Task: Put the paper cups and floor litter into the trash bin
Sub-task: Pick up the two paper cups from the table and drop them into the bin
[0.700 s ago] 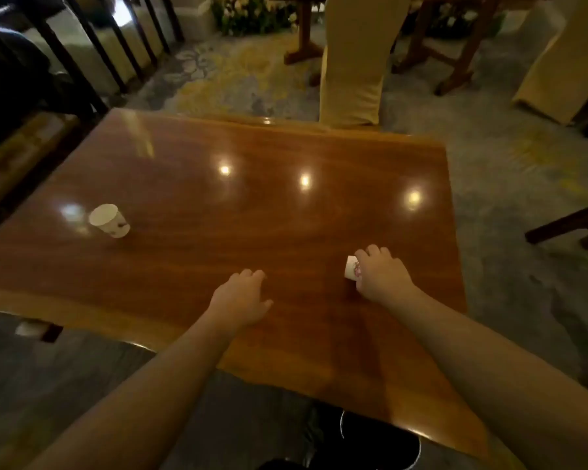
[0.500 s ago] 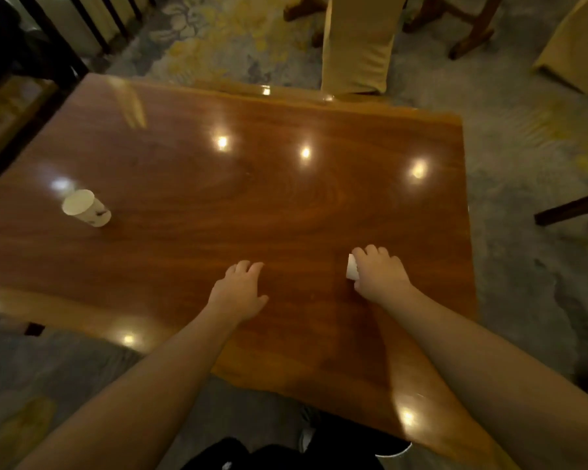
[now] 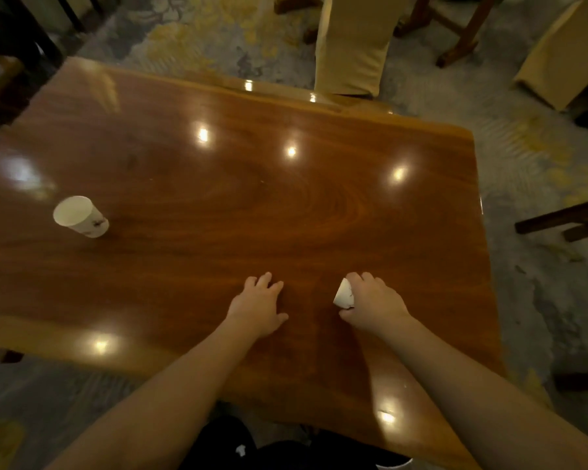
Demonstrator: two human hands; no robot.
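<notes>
Early yet: right hand (image 3: 374, 301) grip closed round one paper cup (image 3: 344, 295) near the surface (image 3: 218, 205) front edge, left hand (image 3: 257, 308) flat and empty, second cup (image 3: 80, 217) untouched toward the left edge, no bin in view.

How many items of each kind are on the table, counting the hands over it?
Paper cups: 2, one standing free at the left, one gripped in the right hand
Hands: 2, left hand empty, right hand shut on a cup
Total: 4

held cup (image 3: 343, 295): mostly hidden by right hand (image 3: 374, 305) | table (image 3: 218, 205): left cut off
</notes>
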